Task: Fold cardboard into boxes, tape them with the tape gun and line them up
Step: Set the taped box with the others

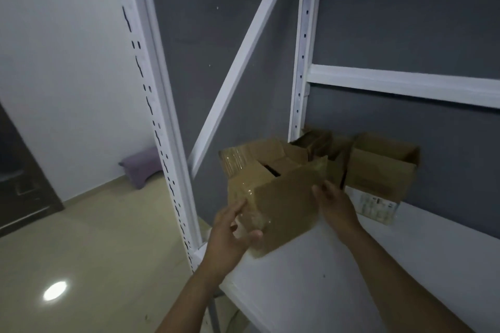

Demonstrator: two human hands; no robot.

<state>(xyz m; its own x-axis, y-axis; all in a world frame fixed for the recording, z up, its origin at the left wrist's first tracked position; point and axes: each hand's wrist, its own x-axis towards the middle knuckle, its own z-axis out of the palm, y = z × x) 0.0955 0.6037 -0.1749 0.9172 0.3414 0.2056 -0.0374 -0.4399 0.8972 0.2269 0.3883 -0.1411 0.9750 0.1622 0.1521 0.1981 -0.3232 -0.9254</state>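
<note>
A brown cardboard box [284,203] with clear tape along its left end sits tilted at the left end of the white shelf [351,278], its top flaps partly open. My left hand [232,232] holds the taped left corner, thumb under the bottom edge and fingers up the end face. My right hand [335,205] rests with fingers straight against the box's right end. Behind it stand another taped box [251,154] and further open boxes [378,170] in a row toward the right. No tape gun is in view.
White slotted uprights [162,127] and a diagonal brace [243,62] frame the rack against a grey wall. A crossbeam [405,84] runs above the boxes. Shiny beige floor [94,251] lies to the left, with a purple cushion [140,165] by the white wall.
</note>
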